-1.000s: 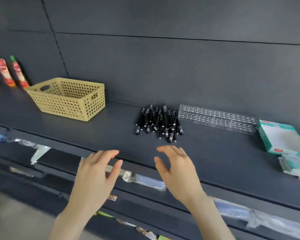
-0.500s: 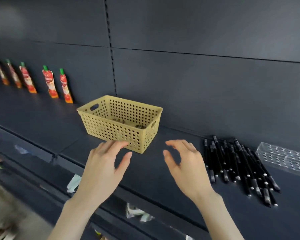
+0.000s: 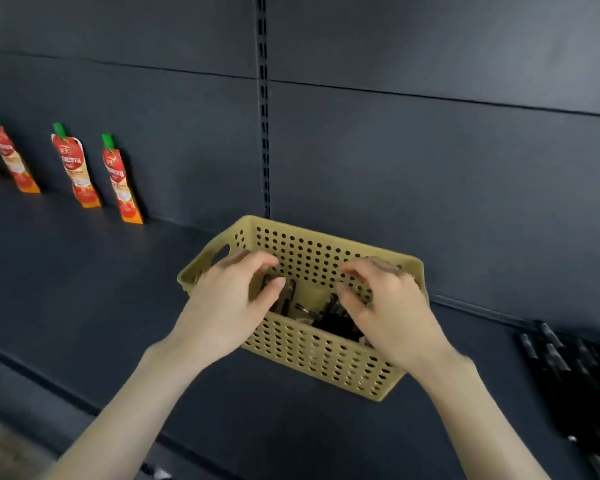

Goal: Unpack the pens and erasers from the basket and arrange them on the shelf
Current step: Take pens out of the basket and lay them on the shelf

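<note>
A yellow perforated basket (image 3: 312, 355) stands on the dark shelf (image 3: 84, 289) against the back wall. Black pens (image 3: 333, 318) lie inside it, partly hidden by my hands. My left hand (image 3: 229, 306) hovers over the basket's left half with fingers loosely curved, holding nothing that I can see. My right hand (image 3: 385, 306) is over the right half, fingers curved down toward the pens, also without anything in its grasp. A pile of black pens (image 3: 575, 375) lies on the shelf at the far right.
Several red sauce pouches with green caps (image 3: 118, 178) lean against the back wall on the left. A slotted upright (image 3: 263, 105) runs down the wall behind the basket. The shelf's front edge (image 3: 42, 379) crosses the lower left.
The view swung left, bringing the basket to the centre. Both hands moved forward from the shelf's front to over the basket's opening.
</note>
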A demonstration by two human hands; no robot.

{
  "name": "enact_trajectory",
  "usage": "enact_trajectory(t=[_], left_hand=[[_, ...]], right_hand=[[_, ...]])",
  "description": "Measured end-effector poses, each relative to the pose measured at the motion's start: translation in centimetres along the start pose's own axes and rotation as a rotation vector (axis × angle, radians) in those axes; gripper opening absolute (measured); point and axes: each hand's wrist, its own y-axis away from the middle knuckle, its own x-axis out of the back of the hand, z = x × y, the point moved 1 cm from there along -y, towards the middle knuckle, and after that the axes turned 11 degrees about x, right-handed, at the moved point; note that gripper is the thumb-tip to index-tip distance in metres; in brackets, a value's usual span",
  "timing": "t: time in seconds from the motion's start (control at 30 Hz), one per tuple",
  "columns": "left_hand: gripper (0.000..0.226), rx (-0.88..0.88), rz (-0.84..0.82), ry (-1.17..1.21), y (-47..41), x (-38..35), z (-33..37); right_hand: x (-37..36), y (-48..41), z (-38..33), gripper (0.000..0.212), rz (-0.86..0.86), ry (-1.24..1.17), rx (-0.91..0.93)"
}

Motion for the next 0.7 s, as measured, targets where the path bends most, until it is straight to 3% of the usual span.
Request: enact_trajectory(t=[0.23, 0.33, 0.57, 0.7], left_hand=[[0.055, -0.062, -0.55, -0.252, -7.6, -1.5, -2.3], [0.067, 0.013, -0.75, -0.229, -9.5, -2.5, -2.6], [0.083, 0.418, -0.916, -0.008, -10.7, -5.7, -4.3], [0.077, 0.519, -0.878, 0.025, -10.9, -6.9, -4.4]], right_hand=[[-1.6, -3.5, 0.9, 0.034, -0.336, 0.121, -0.221], [-2.4, -4.6, 1.7, 0.033, -0.498, 0.096, -0.334], [-3.6, -6.1, 3.6, 0.026, -0.763, 0.017, -0.508], [-4.6, -6.2, 3.7, 0.044, -0.876, 0.142, -0.475]])
